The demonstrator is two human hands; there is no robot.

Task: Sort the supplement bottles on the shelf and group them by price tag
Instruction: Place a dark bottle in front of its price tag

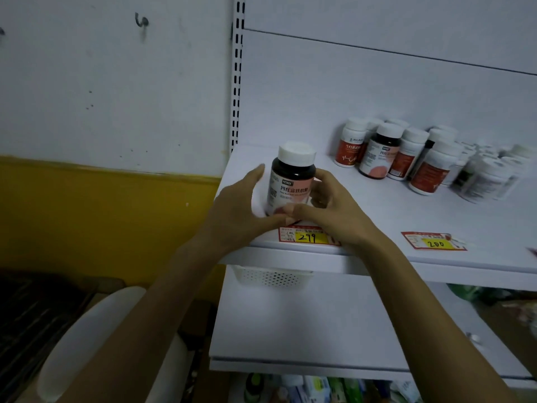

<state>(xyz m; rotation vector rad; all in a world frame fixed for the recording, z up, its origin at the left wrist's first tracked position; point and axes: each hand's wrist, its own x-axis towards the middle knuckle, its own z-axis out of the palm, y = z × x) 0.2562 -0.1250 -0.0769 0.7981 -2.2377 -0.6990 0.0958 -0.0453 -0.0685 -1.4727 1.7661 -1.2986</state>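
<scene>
fingers [321, 183] of right hand [334, 218] round upright bottle [292, 181]; left hand [232, 212] beside it

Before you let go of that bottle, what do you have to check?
1. Grip: ok, right hand grips the dark bottle, left hand thumb at its base.
2. Upright, white cap on: ok.
3. Lined up with the 299 tag: ok.
4. Base down on the shelf: cannot tell, thumbs hide it.
5. Are the other bottles sorted: not ok, mixed labels bunched together at the back.
</scene>
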